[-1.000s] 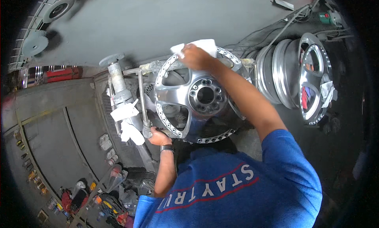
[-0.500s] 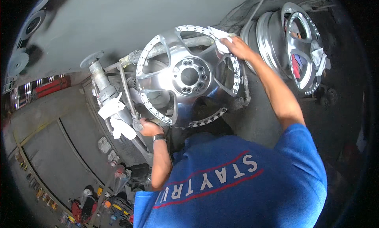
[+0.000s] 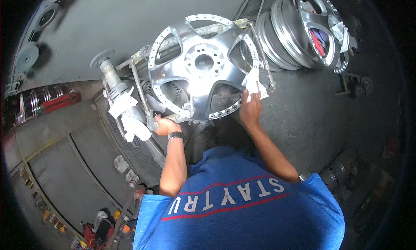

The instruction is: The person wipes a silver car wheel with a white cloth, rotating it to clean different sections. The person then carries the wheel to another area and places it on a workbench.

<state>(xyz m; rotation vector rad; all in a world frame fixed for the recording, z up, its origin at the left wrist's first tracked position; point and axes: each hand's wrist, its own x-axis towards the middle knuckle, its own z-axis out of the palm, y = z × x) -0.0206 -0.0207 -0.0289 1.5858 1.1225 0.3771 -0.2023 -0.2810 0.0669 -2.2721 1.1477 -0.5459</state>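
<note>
A shiny silver wheel face [image 3: 173,72] with wide spokes and bolt holes round its edge lies on a metal stand [image 3: 138,79]. My right hand [image 3: 250,107] is closed on a white cloth [image 3: 252,82], pressed to the right edge of the wheel face. Low on the left, my left hand [image 3: 165,126] curls beside the stand's joint, just under the wheel's lower-left edge. Its fingertips are partly hidden, and what it grips does not show clearly.
Left of the stand rises a post with a round disc [image 3: 102,58], hung with white cloths [image 3: 135,127]. Silver wheel rims [image 3: 286,38] stand at the far right, one with a white cloth on it. Bottles and tools [image 3: 102,228] lie at lower left.
My right hand has slid with the cloth from the wheel's upper right down to its right edge. The wheel face sits slightly higher in view. My left hand stays at the lower left.
</note>
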